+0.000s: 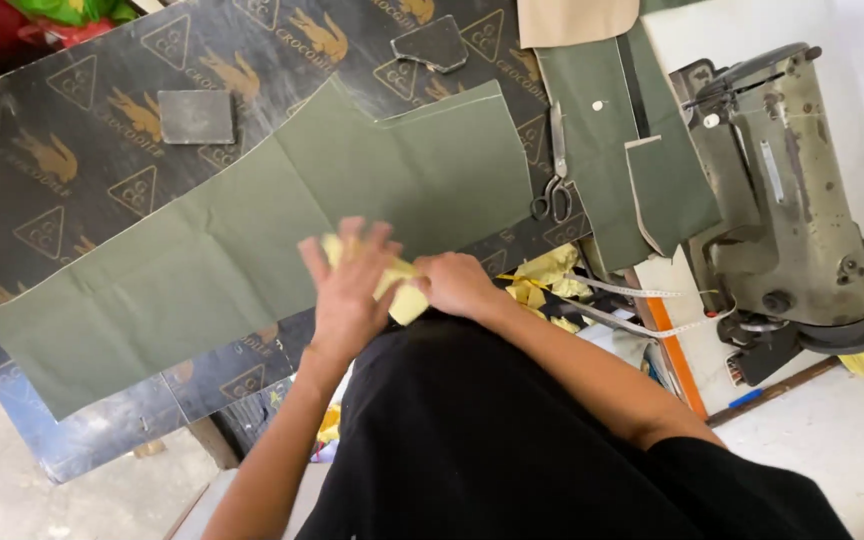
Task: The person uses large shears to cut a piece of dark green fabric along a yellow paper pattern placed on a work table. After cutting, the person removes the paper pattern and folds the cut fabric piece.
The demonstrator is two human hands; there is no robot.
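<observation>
A small pale yellow piece of material (404, 296) is held between both of my hands, just over the near edge of the table. My left hand (348, 290) lies on it with fingers spread and blurred. My right hand (456, 284) grips the yellow piece from the right side. Beneath and beyond the hands a large olive green fabric panel (252, 240) is spread flat on the dark printed table top (72, 120).
Scissors (555, 190) lie on more green fabric pieces (612, 130) at the right. A grey sewing machine (792, 200) stands further right. Two dark flat weights (196, 116) (434, 44) rest on the table. A measuring tape (632, 292) and yellow scraps (547, 275) lie near my right arm.
</observation>
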